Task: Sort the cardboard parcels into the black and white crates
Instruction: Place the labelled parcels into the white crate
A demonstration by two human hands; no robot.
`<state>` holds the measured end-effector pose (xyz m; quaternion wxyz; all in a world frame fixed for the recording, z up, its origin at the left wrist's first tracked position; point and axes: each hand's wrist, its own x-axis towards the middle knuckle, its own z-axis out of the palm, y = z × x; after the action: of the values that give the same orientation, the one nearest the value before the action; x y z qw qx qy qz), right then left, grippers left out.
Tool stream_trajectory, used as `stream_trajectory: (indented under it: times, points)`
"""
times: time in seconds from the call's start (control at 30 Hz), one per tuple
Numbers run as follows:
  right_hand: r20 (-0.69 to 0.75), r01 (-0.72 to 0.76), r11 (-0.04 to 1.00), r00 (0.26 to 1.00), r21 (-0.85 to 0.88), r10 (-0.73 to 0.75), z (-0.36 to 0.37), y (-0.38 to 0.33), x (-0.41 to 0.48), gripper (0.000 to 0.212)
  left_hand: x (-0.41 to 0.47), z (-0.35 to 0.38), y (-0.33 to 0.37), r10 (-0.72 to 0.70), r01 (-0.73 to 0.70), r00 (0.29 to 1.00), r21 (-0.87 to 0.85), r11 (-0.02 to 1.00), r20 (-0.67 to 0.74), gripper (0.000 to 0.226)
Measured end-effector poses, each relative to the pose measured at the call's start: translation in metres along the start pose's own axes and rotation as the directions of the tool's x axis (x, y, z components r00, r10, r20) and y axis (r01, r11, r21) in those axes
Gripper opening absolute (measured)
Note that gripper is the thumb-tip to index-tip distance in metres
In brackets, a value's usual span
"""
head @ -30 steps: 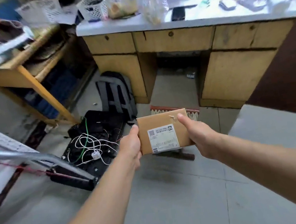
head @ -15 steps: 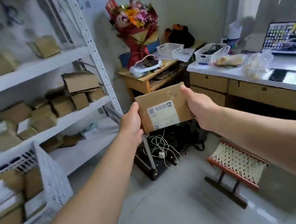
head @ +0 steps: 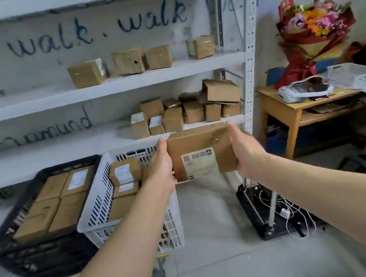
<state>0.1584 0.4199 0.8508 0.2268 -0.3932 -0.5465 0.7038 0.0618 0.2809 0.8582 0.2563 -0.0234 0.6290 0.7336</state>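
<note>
We see a brown rectangular cardboard parcel (head: 202, 152) held up in the air, over the far right corner of the white slotted plastic crate (head: 97, 211) and partly past that crate's right wall. Its long axis runs level from left to right, from one hand to the other. Its broad face is turned toward us, and a white printed shipping label (head: 200, 163) sits low on that face, near the bottom edge.

The left hand (head: 161, 165) grasps the parcel's left short end and the right hand (head: 245, 150) grasps its right short end. Each thumb lies up along the near edge. We cannot see the other fingers, which are tucked behind the box.

Inside the white crate lie several smaller brown labelled boxes (head: 123, 171), stacked toward its far side. A black slotted plastic crate (head: 29, 263) stands just beside the white crate's left wall, and flat brown parcels (head: 53, 206) fill it in a tidy layer.

Behind the white crate rises a white metal shelving rack (head: 248, 68). A cluster of small cardboard boxes (head: 187, 111) sits on the shelf just above the crate's far rim. Four more taped boxes (head: 133, 61) sit on the shelf higher up.

Well to the right of the white crate, past the rack's upright, a yellow wooden table (head: 292, 106) carries a flower bouquet wrapped in red paper (head: 313, 26)
</note>
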Motion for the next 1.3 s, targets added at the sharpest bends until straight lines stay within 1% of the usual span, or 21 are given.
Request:
stream_trajectory:
  times: [0.1, 0.13, 0.17, 0.27, 0.33, 0.4, 0.47, 0.5, 0.57, 0.63, 0.73, 0.77, 0.87, 0.9, 0.93, 1.0, 1.1, 1.2, 1.3]
  points:
    - [0.049, -0.018, 0.999, 0.999, -0.026, 0.02, 0.075, 0.009, 0.024, 0.058, 0.045, -0.053, 0.023, 0.002, -0.003, 0.997, -0.019, 1.0, -0.083, 0.041]
    - [0.065, -0.035, 0.999, 0.997, -0.027, 0.036, 0.101, 0.012, 0.032, 0.05, 0.061, -0.071, 0.029, -0.008, 0.006, 0.996, -0.022, 1.0, -0.091, 0.041]
    - [0.07, -0.054, 0.998, 0.996, -0.029, 0.055, 0.126, 0.014, 0.038, 0.047, 0.077, -0.089, 0.037, -0.023, 0.021, 0.995, -0.024, 0.999, -0.094, 0.042]
    - [0.089, -0.099, 0.994, 0.991, -0.043, 0.102, 0.198, 0.018, 0.061, 0.057, 0.125, -0.138, 0.06, -0.028, 0.023, 0.992, -0.041, 0.999, -0.123, 0.035]
    - [0.098, -0.088, 0.996, 0.991, -0.033, 0.091, 0.238, 0.02, 0.076, 0.065, 0.15, -0.164, 0.074, -0.013, 0.005, 0.989, -0.053, 0.999, -0.148, 0.029]
    - [0.11, -0.079, 0.997, 0.991, -0.014, 0.08, 0.269, 0.023, 0.087, 0.067, 0.17, -0.185, 0.084, -0.011, -0.001, 0.985, -0.068, 0.998, -0.175, 0.026]
    - [0.116, -0.093, 0.996, 0.989, 0.001, 0.092, 0.292, 0.028, 0.096, 0.067, 0.185, -0.202, 0.089, -0.043, 0.026, 0.984, -0.1, 0.995, -0.172, 0.018]
    - [0.112, -0.106, 0.994, 0.988, 0.005, 0.105, 0.301, 0.03, 0.099, 0.066, 0.192, -0.209, 0.089, -0.059, 0.042, 0.985, -0.109, 0.993, -0.161, 0.014]
    - [0.109, -0.134, 0.991, 0.985, -0.03, 0.137, 0.314, 0.035, 0.106, 0.062, 0.208, -0.222, 0.087, -0.079, 0.063, 0.985, -0.105, 0.992, -0.156, 0.013]
    - [0.114, -0.145, 0.986, 0.982, -0.076, 0.153, 0.324, 0.04, 0.118, 0.066, 0.225, -0.229, 0.084, -0.097, 0.084, 0.981, -0.082, 0.993, -0.17, 0.017]
    - [0.093, -0.187, 0.974, 0.975, -0.131, 0.2, 0.333, 0.047, 0.137, 0.073, 0.246, -0.234, 0.078, -0.124, 0.129, 0.968, 0.005, 0.992, -0.219, 0.026]
    - [0.09, -0.197, 0.968, 0.973, -0.157, 0.213, 0.336, 0.048, 0.144, 0.073, 0.254, -0.235, 0.075, -0.136, 0.141, 0.962, 0.002, 0.99, -0.236, 0.026]
    - [0.087, -0.209, 0.947, 0.968, -0.243, 0.235, 0.345, 0.056, 0.17, 0.065, 0.27, -0.236, 0.072, -0.19, 0.182, 0.95, -0.053, 0.982, -0.248, 0.014]
    - [0.091, -0.208, 0.943, 0.967, -0.258, 0.238, 0.349, 0.058, 0.179, 0.061, 0.277, -0.236, 0.072, -0.202, 0.196, 0.949, -0.047, 0.979, -0.244, 0.017]
    - [0.094, -0.212, 0.94, 0.965, -0.267, 0.244, 0.353, 0.057, 0.187, 0.055, 0.286, -0.236, 0.072, -0.212, 0.211, 0.946, -0.028, 0.977, -0.246, 0.025]
    - [0.112, -0.203, 0.929, 0.962, -0.309, 0.247, 0.36, 0.054, 0.203, 0.045, 0.304, -0.236, 0.071, -0.208, 0.221, 0.936, 0.015, 0.975, -0.283, 0.039]
    - [0.183, -0.187, 0.905, 0.945, -0.383, 0.272, 0.366, 0.051, 0.237, 0.042, 0.331, -0.226, 0.067, -0.189, 0.227, 0.914, 0.067, 0.972, -0.359, 0.051]
    - [0.194, -0.246, 0.868, 0.914, -0.432, 0.356, 0.366, 0.051, 0.264, 0.033, 0.352, -0.211, 0.063, -0.179, 0.227, 0.902, 0.077, 0.971, -0.393, 0.056]
    - [0.202, -0.352, 0.837, 0.862, -0.42, 0.464, 0.365, 0.055, 0.281, 0.034, 0.369, -0.206, 0.05, -0.215, 0.25, 0.876, 0.025, 0.968, -0.431, 0.059]
